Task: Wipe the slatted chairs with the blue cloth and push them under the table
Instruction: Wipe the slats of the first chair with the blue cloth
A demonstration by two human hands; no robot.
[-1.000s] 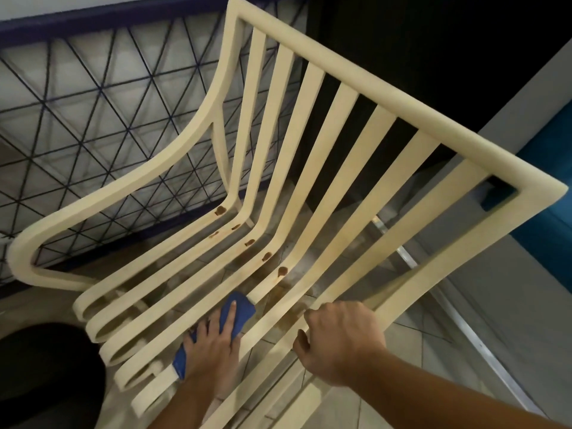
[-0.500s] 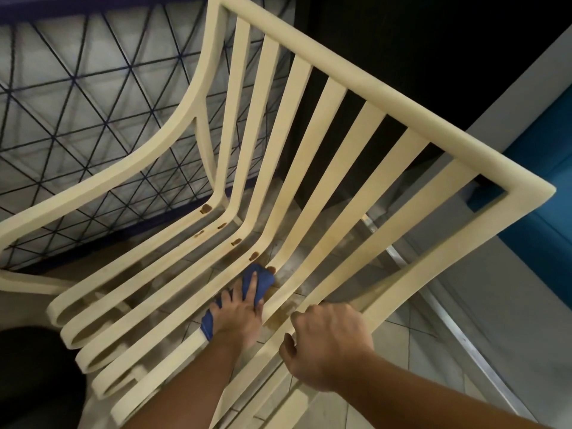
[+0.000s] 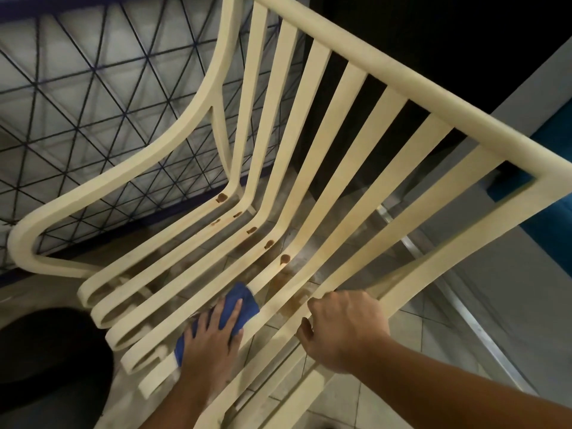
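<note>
Tiled floor (image 3: pixel 356 394) underfoot, blue mesh railing (image 3: pixel 93 103) behind. Cream slatted chair (image 3: pixel 402 85) fills the view: top rail high right, looped seat fronts low left. Seat slats (image 3: pixel 173 292) run diagonally from near-left up to the bend, then climb the back.

Right hand (image 3: pixel 346 329) has its fingers curled round a right-side slat, bracing the frame. Left hand (image 3: pixel 213 339) lies flat, fingers straight, pressing the blue cloth (image 3: pixel 240 305) onto a middle seat slat.

Key relation: brown stains (image 3: pixel 284 258) sit at the bend, up-slat and to the right of the cloth's leading edge, near but not touching. The left hand is on that line, so my read is the next stroke goes along the slat axis, away from the body. No table in view.
</note>
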